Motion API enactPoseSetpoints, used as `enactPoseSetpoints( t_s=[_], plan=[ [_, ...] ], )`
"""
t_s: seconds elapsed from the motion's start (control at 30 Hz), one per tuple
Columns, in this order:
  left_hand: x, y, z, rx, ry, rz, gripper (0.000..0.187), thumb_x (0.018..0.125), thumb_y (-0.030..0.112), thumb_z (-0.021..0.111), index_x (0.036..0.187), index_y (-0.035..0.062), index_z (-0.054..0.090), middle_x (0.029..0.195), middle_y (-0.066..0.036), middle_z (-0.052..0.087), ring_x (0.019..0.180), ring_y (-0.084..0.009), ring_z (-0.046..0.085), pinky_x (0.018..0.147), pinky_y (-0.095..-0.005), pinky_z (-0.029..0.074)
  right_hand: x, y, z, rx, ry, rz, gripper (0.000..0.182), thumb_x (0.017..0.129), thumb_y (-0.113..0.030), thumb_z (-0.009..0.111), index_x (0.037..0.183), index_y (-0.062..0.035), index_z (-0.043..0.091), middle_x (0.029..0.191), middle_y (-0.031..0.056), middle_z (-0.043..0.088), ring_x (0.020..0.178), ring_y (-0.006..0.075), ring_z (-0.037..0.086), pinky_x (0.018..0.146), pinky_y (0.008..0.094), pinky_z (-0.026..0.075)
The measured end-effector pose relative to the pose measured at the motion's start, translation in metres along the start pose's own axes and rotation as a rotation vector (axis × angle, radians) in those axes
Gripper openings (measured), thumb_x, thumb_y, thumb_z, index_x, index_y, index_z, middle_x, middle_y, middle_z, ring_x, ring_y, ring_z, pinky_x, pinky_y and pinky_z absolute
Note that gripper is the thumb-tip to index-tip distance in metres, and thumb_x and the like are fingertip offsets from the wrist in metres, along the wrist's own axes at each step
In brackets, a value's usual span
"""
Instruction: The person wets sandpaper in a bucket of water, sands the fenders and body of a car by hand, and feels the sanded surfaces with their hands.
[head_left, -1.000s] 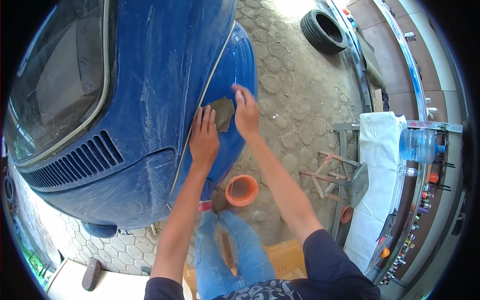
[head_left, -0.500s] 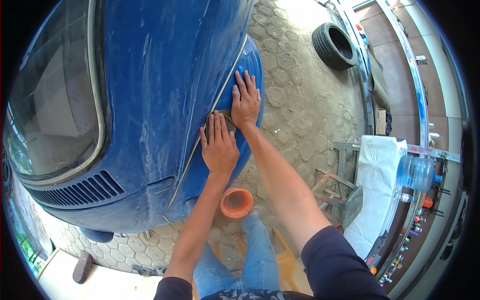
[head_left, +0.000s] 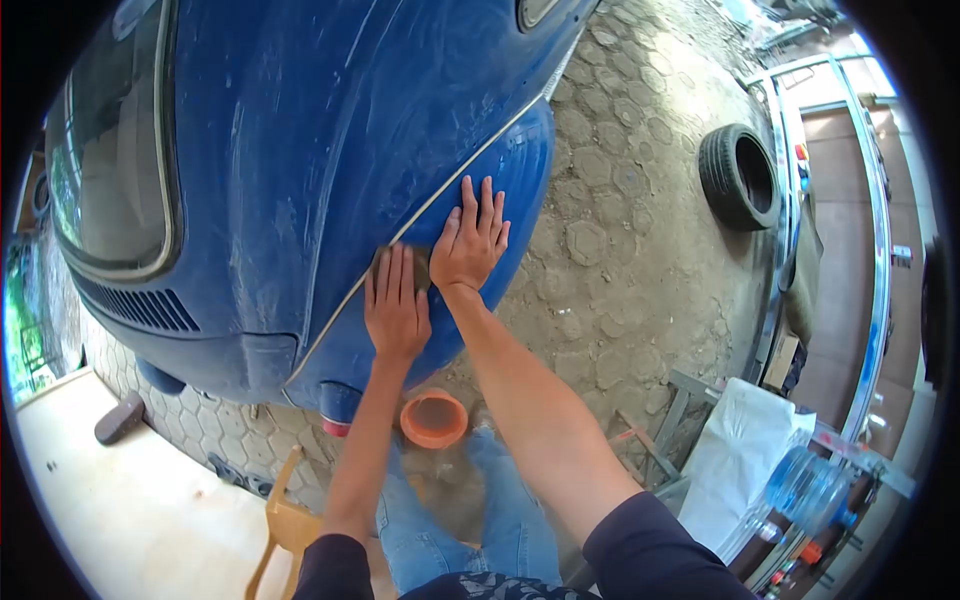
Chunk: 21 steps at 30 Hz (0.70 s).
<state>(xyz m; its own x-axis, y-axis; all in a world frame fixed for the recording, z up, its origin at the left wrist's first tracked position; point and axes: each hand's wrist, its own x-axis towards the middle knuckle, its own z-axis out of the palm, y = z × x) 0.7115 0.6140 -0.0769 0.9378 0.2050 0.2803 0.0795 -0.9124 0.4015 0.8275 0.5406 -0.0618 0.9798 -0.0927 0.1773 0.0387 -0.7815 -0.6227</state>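
Note:
A blue car's rounded fender (head_left: 520, 165) fills the middle, with a pale trim strip (head_left: 345, 300) along its seam with the body. My left hand (head_left: 395, 318) lies flat on the fender beside the strip. Its straight fingers press a brownish sheet that looks like sandpaper (head_left: 421, 264) against the paint, and they cover much of it. Just up and to the right, my right hand (head_left: 468, 248) rests palm down on the bare blue paint, fingers stretched out and slightly spread, holding nothing.
An orange bucket (head_left: 434, 419) stands on the paving by my legs. A tire (head_left: 738, 178) lies to the right near a metal frame (head_left: 872, 300). A large water bottle (head_left: 806, 490) is at lower right, and a wooden chair (head_left: 290, 515) at lower left.
My view has shifted, so the car sits further left and the tire further right. Both hands stay flat on the fender by the trim strip, the left still over the sandpaper.

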Motion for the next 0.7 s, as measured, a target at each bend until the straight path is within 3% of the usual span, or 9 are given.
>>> enactPoseSetpoints(
  t_s=[0.13, 0.23, 0.33, 0.43, 0.53, 0.6, 0.7],
  plan=[
    [0.042, -0.003, -0.014, -0.047, -0.158, 0.178, 0.061, 0.100, 0.034, 0.037, 0.153, 0.0033, 0.039, 0.158, -0.015, 0.039, 0.147, -0.0317, 0.035, 0.118, -0.0547, 0.026, 0.000, -0.001, -0.003, 0.043, -0.025, 0.007, 0.050, 0.101, -0.022, 0.043, 0.150, -0.0244, 0.047, 0.162, 0.0036, 0.035, 0.152, 0.0287, 0.025, 0.122, 0.0519, 0.015],
    [0.028, -0.008, -0.022, -0.080, -0.192, 0.158, 0.063, 0.099, 0.037, 0.034, 0.153, 0.0033, 0.039, 0.158, -0.015, 0.039, 0.147, -0.0330, 0.035, 0.118, -0.0547, 0.027, -0.002, -0.001, -0.005, 0.038, -0.015, 0.008, 0.049, 0.101, -0.022, 0.044, 0.150, -0.0233, 0.048, 0.162, 0.0042, 0.035, 0.152, 0.0284, 0.025, 0.122, 0.0514, 0.014],
    [-0.039, -0.018, -0.009, -0.065, -0.058, -0.023, 0.064, 0.098, 0.037, 0.033, 0.153, 0.0030, 0.039, 0.158, -0.016, 0.038, 0.147, -0.0347, 0.036, 0.118, -0.0545, 0.027, -0.002, -0.003, -0.001, 0.014, -0.014, -0.008, 0.048, 0.101, -0.023, 0.044, 0.150, -0.0223, 0.048, 0.162, 0.0044, 0.035, 0.152, 0.0285, 0.025, 0.122, 0.0512, 0.015],
    [-0.051, -0.006, -0.016, -0.067, -0.003, -0.134, 0.063, 0.098, 0.035, 0.035, 0.153, 0.0028, 0.039, 0.158, -0.016, 0.039, 0.146, -0.0358, 0.036, 0.118, -0.0540, 0.027, 0.005, -0.003, 0.001, -0.020, 0.003, -0.013, 0.048, 0.102, -0.024, 0.042, 0.150, -0.0221, 0.047, 0.162, 0.0043, 0.035, 0.152, 0.0288, 0.025, 0.122, 0.0513, 0.015],
    [0.012, -0.002, -0.034, -0.227, -0.051, 0.027, 0.059, 0.097, 0.031, 0.036, 0.150, 0.0058, 0.045, 0.155, -0.011, 0.044, 0.146, -0.0291, 0.038, 0.120, -0.0497, 0.028, 0.002, -0.005, 0.003, -0.030, 0.006, -0.020, 0.048, 0.103, -0.024, 0.041, 0.151, -0.0221, 0.046, 0.162, 0.0043, 0.035, 0.152, 0.0292, 0.024, 0.122, 0.0515, 0.015],
    [0.027, -0.003, -0.028, -0.191, -0.093, 0.099, 0.058, 0.097, 0.030, 0.035, 0.149, 0.0050, 0.045, 0.155, -0.011, 0.044, 0.146, -0.0293, 0.039, 0.120, -0.0500, 0.028, -0.001, -0.003, 0.001, -0.041, 0.015, -0.022, 0.048, 0.103, -0.024, 0.040, 0.151, -0.0219, 0.045, 0.162, 0.0044, 0.034, 0.152, 0.0293, 0.024, 0.122, 0.0517, 0.016],
    [-0.014, -0.016, -0.019, -0.146, -0.055, 0.018, 0.059, 0.100, 0.030, 0.034, 0.151, 0.0014, 0.041, 0.157, -0.017, 0.039, 0.146, -0.0355, 0.035, 0.119, -0.0521, 0.027, -0.002, -0.003, 0.002, -0.047, 0.010, -0.038, 0.049, 0.104, -0.026, 0.038, 0.152, -0.0208, 0.044, 0.163, 0.0043, 0.032, 0.153, 0.0289, 0.022, 0.122, 0.0519, 0.015]
  ],
)
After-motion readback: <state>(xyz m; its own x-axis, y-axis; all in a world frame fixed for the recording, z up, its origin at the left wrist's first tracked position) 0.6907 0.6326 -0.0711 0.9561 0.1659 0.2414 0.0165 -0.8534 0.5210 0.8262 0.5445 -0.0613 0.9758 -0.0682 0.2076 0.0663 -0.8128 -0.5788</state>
